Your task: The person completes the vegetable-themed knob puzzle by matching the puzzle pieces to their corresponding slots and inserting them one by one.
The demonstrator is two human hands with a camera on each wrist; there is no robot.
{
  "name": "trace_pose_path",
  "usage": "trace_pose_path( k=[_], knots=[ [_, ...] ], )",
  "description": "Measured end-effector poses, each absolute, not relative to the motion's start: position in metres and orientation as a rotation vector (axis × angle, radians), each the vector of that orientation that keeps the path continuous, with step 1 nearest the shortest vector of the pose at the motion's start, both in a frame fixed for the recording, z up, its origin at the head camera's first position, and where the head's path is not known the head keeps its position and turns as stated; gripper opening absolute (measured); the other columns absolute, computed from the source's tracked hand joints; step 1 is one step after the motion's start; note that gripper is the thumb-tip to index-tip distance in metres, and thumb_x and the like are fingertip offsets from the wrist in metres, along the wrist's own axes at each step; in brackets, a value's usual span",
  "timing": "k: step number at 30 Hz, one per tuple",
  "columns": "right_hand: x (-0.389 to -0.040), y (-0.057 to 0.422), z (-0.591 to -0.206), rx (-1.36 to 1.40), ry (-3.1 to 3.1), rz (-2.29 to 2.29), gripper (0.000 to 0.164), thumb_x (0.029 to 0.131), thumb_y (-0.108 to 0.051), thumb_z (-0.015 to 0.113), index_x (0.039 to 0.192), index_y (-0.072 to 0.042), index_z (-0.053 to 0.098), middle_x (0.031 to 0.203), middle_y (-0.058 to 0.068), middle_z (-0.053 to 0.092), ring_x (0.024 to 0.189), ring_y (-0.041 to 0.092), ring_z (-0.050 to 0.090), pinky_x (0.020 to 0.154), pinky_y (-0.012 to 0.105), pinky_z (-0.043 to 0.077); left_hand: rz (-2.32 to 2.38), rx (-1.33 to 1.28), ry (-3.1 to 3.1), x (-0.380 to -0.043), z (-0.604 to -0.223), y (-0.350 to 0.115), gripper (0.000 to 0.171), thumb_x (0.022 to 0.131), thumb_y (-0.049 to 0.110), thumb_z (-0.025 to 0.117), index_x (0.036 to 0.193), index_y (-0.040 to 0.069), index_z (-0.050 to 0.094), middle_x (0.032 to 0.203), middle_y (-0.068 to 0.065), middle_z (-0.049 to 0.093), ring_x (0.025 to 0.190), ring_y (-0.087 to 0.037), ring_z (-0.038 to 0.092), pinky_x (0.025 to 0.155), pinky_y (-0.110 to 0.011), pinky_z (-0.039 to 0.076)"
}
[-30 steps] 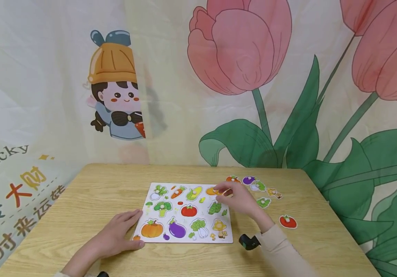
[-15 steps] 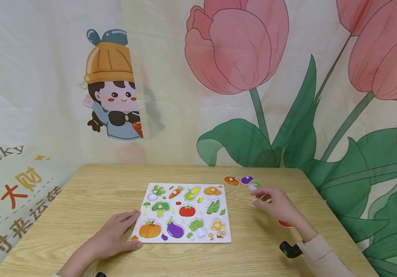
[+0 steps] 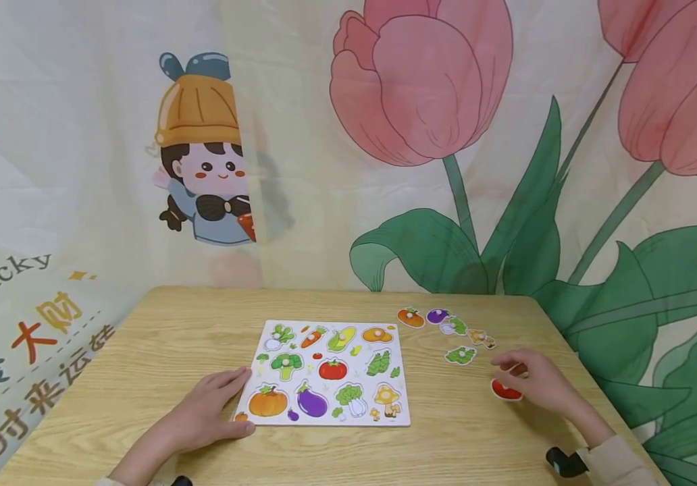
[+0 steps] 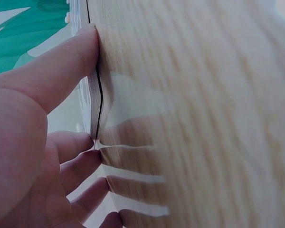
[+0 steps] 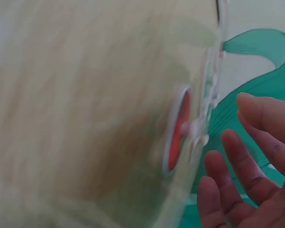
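Observation:
A white vegetable puzzle board (image 3: pixel 363 388) lies on the wooden table. My left hand (image 3: pixel 202 412) rests at its left side, fingertips on the table; in the left wrist view, the thumb (image 4: pixel 66 71) touches the board's edge. On the right, my right hand (image 3: pixel 543 381) hovers over a tomato puzzle piece (image 3: pixel 506 389) with loosely bent fingers. The right wrist view shows the tomato piece's knob (image 5: pixel 185 129) apart from those fingers, nothing between them. Carrot (image 3: pixel 313 337), corn (image 3: pixel 341 339) and broccoli (image 3: pixel 286 365) are among the pieces sitting in the board.
Beyond the board's back right corner lie loose knobbed pieces: a pumpkin (image 3: pixel 411 317), an eggplant (image 3: pixel 437 316), a white-and-green vegetable (image 3: pixel 453 325), a mushroom (image 3: pixel 482 339) and a green leafy piece (image 3: pixel 460 356). A printed curtain (image 3: pixel 300 169) hangs behind the table (image 3: pixel 190 331).
My right hand has moved from the orange piece at the board's back right corner, rightward past the loose pieces, to above the tomato piece. The left hand stays put.

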State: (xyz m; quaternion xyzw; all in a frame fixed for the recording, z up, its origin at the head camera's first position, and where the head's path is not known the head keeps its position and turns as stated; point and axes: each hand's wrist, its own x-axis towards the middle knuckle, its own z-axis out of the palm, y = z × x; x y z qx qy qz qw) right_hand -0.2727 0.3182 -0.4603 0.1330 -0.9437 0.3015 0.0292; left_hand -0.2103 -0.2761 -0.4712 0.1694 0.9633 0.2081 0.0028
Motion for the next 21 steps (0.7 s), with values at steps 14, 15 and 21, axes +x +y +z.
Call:
trace_pose_path(
  k=[14,15,21],
  knots=[
    [-0.267,0.339,-0.473,0.403,-2.965,0.942,0.021,0.085,-0.018,0.076,0.106,-0.014,0.074,0.101,-0.001,0.069,0.084,0.013,0.061,0.071,0.023,0.052,0.657,0.517,3.017,-0.211,-0.474,-0.278,0.101,0.075,0.065,0.072,0.149,0.006,0.04,0.153,-0.015,0.037,0.137,-0.043,0.031,0.104,-0.062,0.034],
    [-0.267,0.339,-0.473,0.394,-2.975,0.943,0.02,0.085,-0.019,0.077,0.105,-0.015,0.074,0.1,-0.001,0.068,0.083,0.013,0.059,0.069,0.023,0.051,0.655,0.515,3.016,-0.211,-0.474,-0.278,0.101,0.075,0.065,0.072,0.15,0.006,0.039,0.153,-0.015,0.037,0.137,-0.043,0.031,0.104,-0.062,0.034],
    [-0.268,0.339,-0.477,0.344,-3.004,0.96,0.016,0.084,-0.021,0.078,0.099,-0.019,0.074,0.098,-0.001,0.066,0.082,0.015,0.057,0.065,0.024,0.049,0.659,0.517,3.016,-0.21,-0.473,-0.277,0.1,0.075,0.064,0.073,0.15,0.006,0.04,0.153,-0.015,0.037,0.137,-0.043,0.031,0.104,-0.063,0.034]
  ],
)
